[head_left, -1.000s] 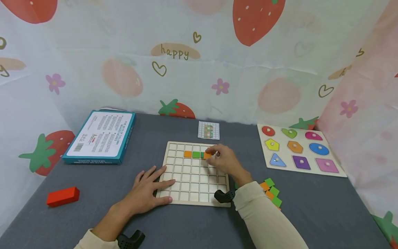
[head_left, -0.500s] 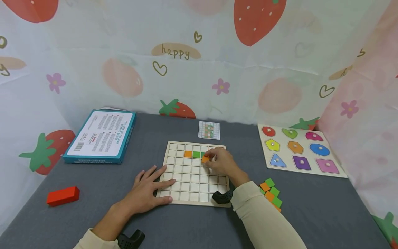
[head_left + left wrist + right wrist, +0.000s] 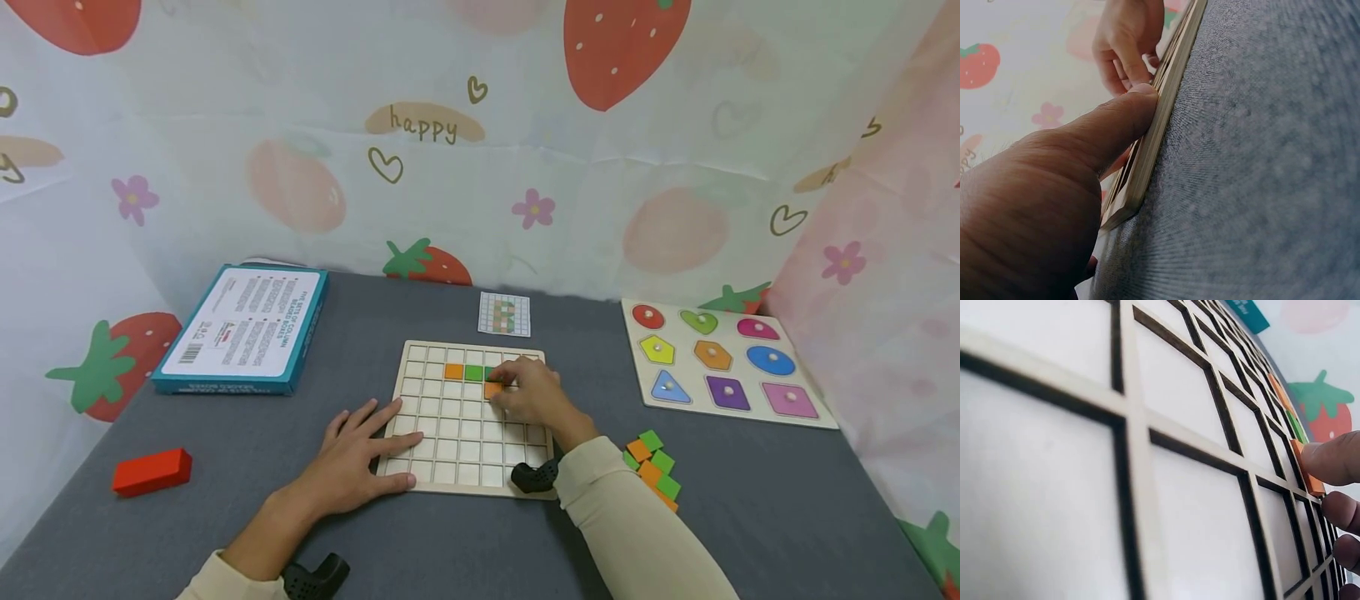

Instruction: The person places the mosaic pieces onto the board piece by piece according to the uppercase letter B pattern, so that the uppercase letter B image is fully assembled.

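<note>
A wooden grid board [image 3: 551, 467] with white cells lies on the table. My left hand [image 3: 348, 467] rests with spread fingers on its left edge; the left wrist view shows the thumb [image 3: 1116, 122] over the rim. My right hand [image 3: 536, 393] pinches an orange square tile [image 3: 492, 390], its thumb on the tile [image 3: 1307, 472] in the right wrist view. Behind that tile, one row farther back, sit an orange tile [image 3: 453, 372], a green tile [image 3: 474, 373] and another green one partly covered by the right fingers.
Loose green and orange tiles [image 3: 660, 462] lie beside the right sleeve. Behind the board is a small pattern card [image 3: 504, 314]. A shape puzzle [image 3: 727, 358] stands right, a teal box [image 3: 240, 329] back left, a red block [image 3: 152, 472] front left.
My right hand has drawn the orange tile from the row with the green tiles toward me, to the row in front and slightly left. My left hand has stayed put.
</note>
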Demonstrator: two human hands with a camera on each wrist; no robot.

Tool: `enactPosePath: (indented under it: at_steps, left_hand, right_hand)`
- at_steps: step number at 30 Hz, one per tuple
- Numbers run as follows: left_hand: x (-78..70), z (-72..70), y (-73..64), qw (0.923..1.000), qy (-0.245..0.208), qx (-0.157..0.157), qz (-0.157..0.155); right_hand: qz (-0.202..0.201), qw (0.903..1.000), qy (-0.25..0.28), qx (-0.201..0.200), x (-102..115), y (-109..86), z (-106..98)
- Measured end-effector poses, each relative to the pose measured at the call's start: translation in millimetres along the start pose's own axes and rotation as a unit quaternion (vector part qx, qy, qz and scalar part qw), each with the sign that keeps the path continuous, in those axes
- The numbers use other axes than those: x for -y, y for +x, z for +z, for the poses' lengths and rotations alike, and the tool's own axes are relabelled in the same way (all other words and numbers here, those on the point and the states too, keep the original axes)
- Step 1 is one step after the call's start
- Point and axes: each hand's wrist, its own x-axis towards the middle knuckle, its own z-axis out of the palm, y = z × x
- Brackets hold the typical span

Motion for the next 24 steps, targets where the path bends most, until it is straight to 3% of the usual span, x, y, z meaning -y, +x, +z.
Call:
enactPosePath:
  at_steps: [6, 11, 17, 24]
  left_hand:
    - [0.7, 0.6, -0.8, 1.0, -0.003, 0.002, 0.004]
    - [0.9, 0.8, -1.3, 1.0, -0.002, -0.001, 0.005]
    - [0.9, 0.3, -1.1, 1.0, -0.005, 0.0, 0.004]
    - [1.4, 0.3, -0.9, 1.0, -0.006, -0.001, 0.005]
  right_hand:
    - [-0.005, 0.9987, 0.051, -0.004, -1, -5.2, -7]
    - [-0.023, 0.9973, 0.07, -0.004, 1, -14.1, -25]
    - [-0.07, 0.9957, 0.052, -0.03, 7, -30.4, -52]
    - [-0.075, 0.9951, 0.008, -0.063, 7, -51.6, -74]
